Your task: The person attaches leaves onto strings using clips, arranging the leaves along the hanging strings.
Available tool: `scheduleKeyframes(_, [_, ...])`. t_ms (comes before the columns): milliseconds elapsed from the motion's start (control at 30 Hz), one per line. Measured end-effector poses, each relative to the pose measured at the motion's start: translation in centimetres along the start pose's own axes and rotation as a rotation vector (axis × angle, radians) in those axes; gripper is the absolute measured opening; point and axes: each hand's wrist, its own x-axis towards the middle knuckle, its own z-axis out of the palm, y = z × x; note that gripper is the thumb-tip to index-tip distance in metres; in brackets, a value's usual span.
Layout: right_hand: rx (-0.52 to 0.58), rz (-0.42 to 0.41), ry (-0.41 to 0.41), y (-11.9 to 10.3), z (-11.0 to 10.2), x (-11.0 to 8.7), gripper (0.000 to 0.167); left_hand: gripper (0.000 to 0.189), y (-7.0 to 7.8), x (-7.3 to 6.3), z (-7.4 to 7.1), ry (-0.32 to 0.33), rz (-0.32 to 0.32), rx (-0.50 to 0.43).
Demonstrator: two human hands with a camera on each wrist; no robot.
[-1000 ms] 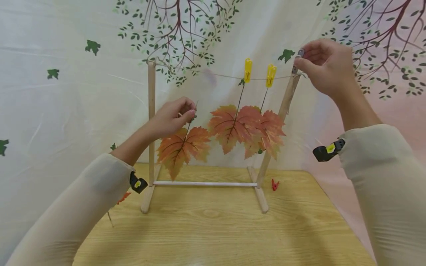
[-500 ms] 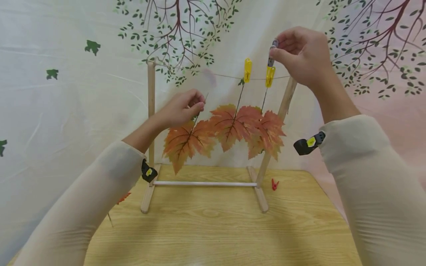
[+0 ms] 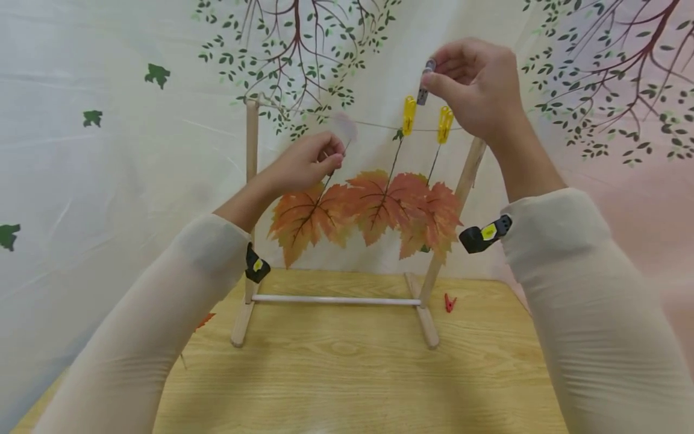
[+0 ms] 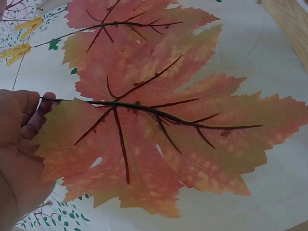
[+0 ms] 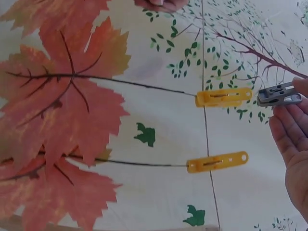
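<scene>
My left hand (image 3: 314, 160) pinches the thin stem of an orange-red artificial maple leaf (image 3: 311, 217), which hangs below the fingers; in the left wrist view the same leaf (image 4: 159, 130) fills the middle. My right hand (image 3: 477, 87) holds a grey clothespin (image 3: 422, 95) between thumb and fingers, above the string (image 3: 374, 125). In the right wrist view the grey clothespin (image 5: 279, 94) is beside the top of a yellow clothespin (image 5: 224, 97). Two yellow clothespins hold the stems of two more maple leaves (image 3: 387, 202) on the string.
A wooden frame with a left post (image 3: 252, 138), a right post (image 3: 470, 166) and a white crossbar (image 3: 336, 299) stands on the wood-grain table (image 3: 336, 374). A red clothespin (image 3: 450, 302) lies right of it. Another leaf (image 3: 205, 321) shows by the left sleeve. A printed cloth (image 3: 108, 181) hangs behind.
My right hand has moved left with the grey clothespin, from the right post to above the yellow clothespins. My left hand has risen and moved right with its leaf.
</scene>
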Motion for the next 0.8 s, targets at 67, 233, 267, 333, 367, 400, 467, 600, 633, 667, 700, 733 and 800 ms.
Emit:
scheduleKeyframes(67, [0.005,-0.023,0.004,-0.1,0.4,0.0,0.020,0.018,0.2,0.3,0.0,-0.001,-0.005,-0.002])
scheduleKeyframes(233, [0.035,-0.025,-0.014,-0.6,1.6,0.2,0.022,0.019,0.5,0.8,0.2,0.002,-0.014,-0.024])
scheduleKeyframes(267, [0.046,-0.018,-0.019,-0.7,1.8,0.2,0.022,0.020,0.6,1.0,0.3,0.005,-0.013,-0.028])
scheduleKeyframes(333, [0.069,-0.003,-0.028,-0.9,2.2,0.3,0.022,0.021,0.6,1.2,0.4,0.013,-0.009,-0.037])
scheduleKeyframes(367, [0.074,0.005,-0.033,-1.0,2.5,0.3,0.022,0.022,0.5,1.3,0.5,0.016,-0.010,-0.044])
scheduleKeyframes(400, [0.076,0.007,-0.038,-1.1,2.8,0.4,0.022,0.022,0.5,1.4,0.5,0.020,-0.010,-0.053])
scheduleKeyframes(467, [0.083,0.024,-0.045,-1.2,3.2,0.5,0.021,0.023,0.3,1.6,0.6,0.022,-0.015,-0.074])
scheduleKeyframes(600, [0.070,0.045,-0.066,-1.4,4.1,0.7,0.022,0.023,0.4,2.0,0.9,0.025,-0.016,-0.115])
scheduleKeyframes(633, [0.066,0.056,-0.073,-1.4,4.3,0.7,0.022,0.023,0.5,2.1,1.0,0.026,-0.012,-0.131])
scheduleKeyframes(667, [0.064,0.062,-0.082,-1.3,4.4,0.7,0.022,0.023,0.5,2.1,1.1,0.029,-0.008,-0.142])
scheduleKeyframes(700, [0.055,0.067,-0.092,-1.3,4.5,0.7,0.023,0.022,0.6,2.2,1.2,0.031,-0.004,-0.155])
scheduleKeyframes(733, [0.048,0.071,-0.101,-1.2,4.6,0.7,0.024,0.021,0.6,2.3,1.3,0.035,0.001,-0.162])
scheduleKeyframes(800, [0.037,0.075,-0.113,-1.1,4.8,0.7,0.024,0.021,0.7,2.4,1.4,0.042,0.007,-0.186])
